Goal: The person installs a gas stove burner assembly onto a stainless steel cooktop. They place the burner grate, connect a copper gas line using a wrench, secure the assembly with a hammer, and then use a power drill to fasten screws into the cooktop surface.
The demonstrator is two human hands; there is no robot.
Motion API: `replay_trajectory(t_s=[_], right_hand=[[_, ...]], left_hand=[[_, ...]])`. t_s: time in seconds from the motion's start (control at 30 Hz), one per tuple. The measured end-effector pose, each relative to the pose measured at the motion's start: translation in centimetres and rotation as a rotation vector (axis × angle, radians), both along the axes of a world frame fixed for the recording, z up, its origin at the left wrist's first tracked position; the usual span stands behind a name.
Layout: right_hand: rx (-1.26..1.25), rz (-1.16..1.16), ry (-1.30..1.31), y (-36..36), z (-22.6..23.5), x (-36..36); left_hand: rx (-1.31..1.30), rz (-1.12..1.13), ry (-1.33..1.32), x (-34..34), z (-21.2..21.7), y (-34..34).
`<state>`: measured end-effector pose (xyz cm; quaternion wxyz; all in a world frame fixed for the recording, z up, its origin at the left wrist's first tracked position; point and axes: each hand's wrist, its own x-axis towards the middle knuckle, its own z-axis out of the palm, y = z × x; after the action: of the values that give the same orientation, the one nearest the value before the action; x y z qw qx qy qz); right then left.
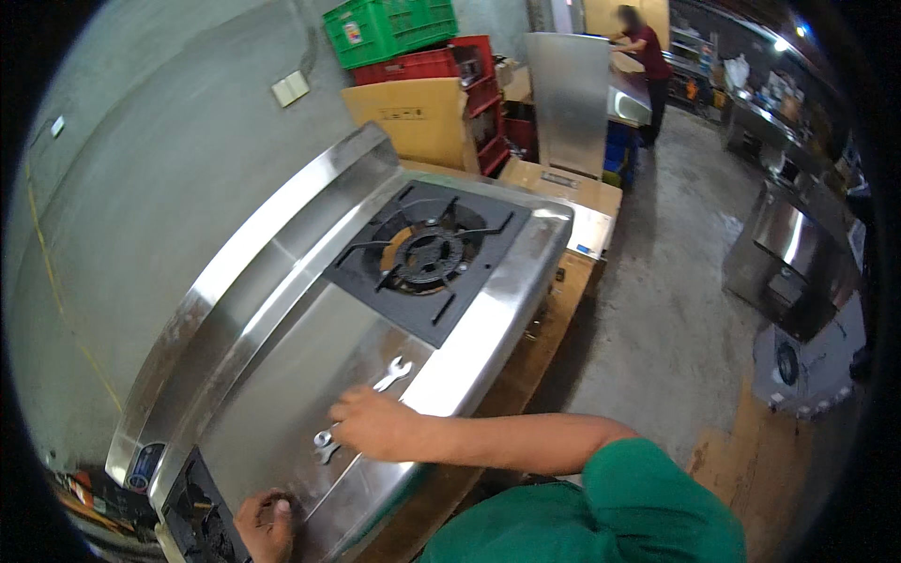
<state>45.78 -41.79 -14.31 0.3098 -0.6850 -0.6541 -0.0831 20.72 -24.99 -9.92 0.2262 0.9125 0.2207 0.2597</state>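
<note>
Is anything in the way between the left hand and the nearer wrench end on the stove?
Nothing visible: only bare steel worktop lies between the left hand and the nearer wrench end. The right hand is just beyond that end.

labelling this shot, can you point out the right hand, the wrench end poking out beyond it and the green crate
right hand (379,426): head view, back of the hand
wrench end (391,374): head view, metal just behind its open tip
green crate (402,34): head view, its side wall
</note>
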Motion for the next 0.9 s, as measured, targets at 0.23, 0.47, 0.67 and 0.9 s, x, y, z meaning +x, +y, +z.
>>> replay_trajectory(t_s=[0.23,0.47,0.67,0.9], right_hand=[[0.186,0.079,-0.009,-0.4,0.8,-0.3],[0.512,0.099,0.343,-10.9,-0.1,13.2],[0.127,-0.184,0.387,-17.9,3.9,23.3],[-0.033,-0.055,0.307,-18.0,4.0,23.9]], left_hand=[[0.046,0.081,-0.065,0.8,0.6,-2.7],[-0.299,-0.021,-0.409,3.9,-2.7,-15.8],[-0.801,-0.155,0.485,9.9,-10.7,-21.3],[-0.762,0.370,0.583,3.6,-32.9,-29.1]])
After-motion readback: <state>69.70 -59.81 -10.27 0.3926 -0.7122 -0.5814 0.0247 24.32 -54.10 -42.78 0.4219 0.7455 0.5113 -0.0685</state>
